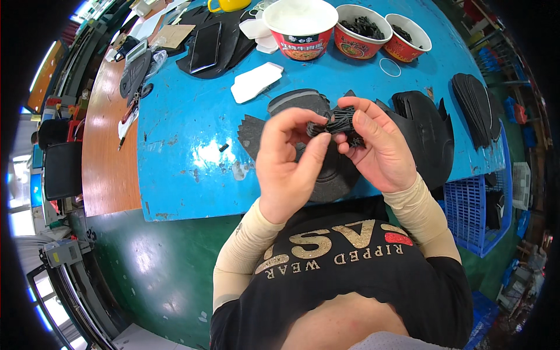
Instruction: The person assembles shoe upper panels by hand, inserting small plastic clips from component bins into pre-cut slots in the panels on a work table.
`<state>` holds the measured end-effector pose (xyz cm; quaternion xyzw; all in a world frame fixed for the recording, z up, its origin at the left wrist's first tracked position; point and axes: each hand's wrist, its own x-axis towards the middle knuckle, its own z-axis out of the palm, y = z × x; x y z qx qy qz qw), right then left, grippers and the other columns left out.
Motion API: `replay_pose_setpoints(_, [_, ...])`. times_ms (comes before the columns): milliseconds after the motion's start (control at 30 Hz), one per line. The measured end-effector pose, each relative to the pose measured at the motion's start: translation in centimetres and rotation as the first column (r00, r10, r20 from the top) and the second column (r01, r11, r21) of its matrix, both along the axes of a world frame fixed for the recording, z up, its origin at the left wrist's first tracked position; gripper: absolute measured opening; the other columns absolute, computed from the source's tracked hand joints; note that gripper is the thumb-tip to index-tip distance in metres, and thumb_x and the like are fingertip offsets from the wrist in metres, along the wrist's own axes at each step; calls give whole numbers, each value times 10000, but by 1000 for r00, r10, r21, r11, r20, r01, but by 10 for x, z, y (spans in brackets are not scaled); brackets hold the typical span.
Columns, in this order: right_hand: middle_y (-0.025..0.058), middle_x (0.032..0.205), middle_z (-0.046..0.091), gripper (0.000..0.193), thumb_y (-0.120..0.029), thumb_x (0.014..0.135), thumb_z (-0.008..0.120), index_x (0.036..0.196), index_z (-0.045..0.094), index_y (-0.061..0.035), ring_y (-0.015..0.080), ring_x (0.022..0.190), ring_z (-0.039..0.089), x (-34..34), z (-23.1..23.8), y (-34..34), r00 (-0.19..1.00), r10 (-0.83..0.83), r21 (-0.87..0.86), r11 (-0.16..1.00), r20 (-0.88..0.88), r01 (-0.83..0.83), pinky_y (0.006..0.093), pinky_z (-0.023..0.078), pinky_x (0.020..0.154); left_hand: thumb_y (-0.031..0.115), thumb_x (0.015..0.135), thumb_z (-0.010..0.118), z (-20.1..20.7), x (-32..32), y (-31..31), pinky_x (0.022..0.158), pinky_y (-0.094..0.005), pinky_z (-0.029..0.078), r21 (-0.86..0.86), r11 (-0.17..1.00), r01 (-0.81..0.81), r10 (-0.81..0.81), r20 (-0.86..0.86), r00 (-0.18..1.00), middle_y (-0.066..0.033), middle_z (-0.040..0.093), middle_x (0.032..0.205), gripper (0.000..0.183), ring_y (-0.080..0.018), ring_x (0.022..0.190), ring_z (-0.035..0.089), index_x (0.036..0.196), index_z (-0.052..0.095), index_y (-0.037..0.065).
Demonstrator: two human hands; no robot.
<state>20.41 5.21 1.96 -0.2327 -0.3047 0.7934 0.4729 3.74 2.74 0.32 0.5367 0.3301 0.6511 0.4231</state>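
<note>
Both hands hold a small bundle of thin black strips (340, 121) between them, just above the near part of the blue table. My left hand (290, 160) pinches its left end between thumb and fingers. At the right end, the thumb and fingers of my right hand (382, 144) are closed around it. Beneath the hands lie dark, sole-shaped black pieces (331, 182), some with jagged edges, partly hidden by the hands. More black cut pieces (430, 140) are piled to the right of my right hand.
Three red paper tubs stand at the back: a large white-topped one (301, 46), and two (357, 49) (402, 52) with black bits inside. A phone (206, 46) lies on black sheets, near white paper (256, 81). Stacked black pieces (471, 111) and a blue crate (466, 213) are right.
</note>
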Motion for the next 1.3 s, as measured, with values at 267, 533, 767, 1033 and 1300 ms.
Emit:
replay_pose_setpoints(267, [67,1048,612,339,-116,950,580,1269,553,-4,135,883,585,41,21,135,752,-601,663,683,270,308,265,489,804,-10,946,556,13,-17,-10,868,-303,541,-271,940,206,-94,374,923,-148,616,1169,263,-211,1000,648,1205,523,15])
replay_pose_setpoints(533, [76,1118,666,314,-150,910,658,1195,643,-19,116,1037,609,75,-7,230,324,-780,843,516,535,-150,245,488,873,-9,942,561,12,-26,-15,871,-336,560,-296,932,210,-79,399,913,-167,629,1155,278,-248,1028,660,1218,539,3])
replay_pose_setpoints(767, [27,959,656,143,-44,874,684,1011,647,-21,91,928,602,-21,15,21,692,-516,803,574,506,-159,249,476,841,-58,900,622,0,-26,-17,845,-271,542,-257,949,183,-67,401,914,-114,654,1116,304,-170,1002,651,1195,561,-15])
replay_pose_setpoints(1033, [40,878,666,155,-12,820,711,959,647,-35,140,848,641,-19,-13,-16,733,-406,686,718,546,-114,261,491,787,-93,860,662,-15,-23,-34,828,-246,532,-225,973,56,-18,167,986,-94,659,1091,283,-127,970,639,1124,594,-17])
replay_pose_setpoints(1300, [27,865,650,140,10,830,694,941,621,-33,90,816,615,-14,-20,-46,817,-160,479,864,554,-155,245,472,734,-91,731,735,-27,-33,-47,736,-301,511,-18,997,70,-72,-158,985,-97,650,981,310,-203,845,649,1000,612,2])
